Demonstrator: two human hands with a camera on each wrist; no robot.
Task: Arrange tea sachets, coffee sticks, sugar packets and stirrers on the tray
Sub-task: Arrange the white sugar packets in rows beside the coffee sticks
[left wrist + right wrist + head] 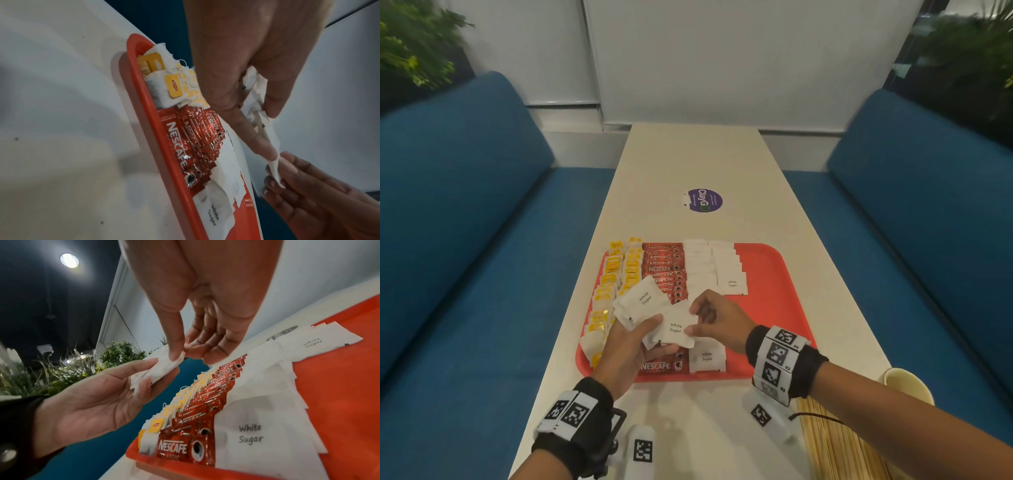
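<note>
White booth table [688, 164], red tray [774, 274] beneath hands. Left hand [626, 346] grips spare sugar packets [643, 301] as stock; right hand [717, 320] pinches one packet [676, 330] (likely for unfinished sugar row beyond its fingers).

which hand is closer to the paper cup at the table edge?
Right. The right hand is over the middle of the red tray, with its forearm passing just beside the paper cup. The left hand is over the tray's left half, farther from the cup.
</note>
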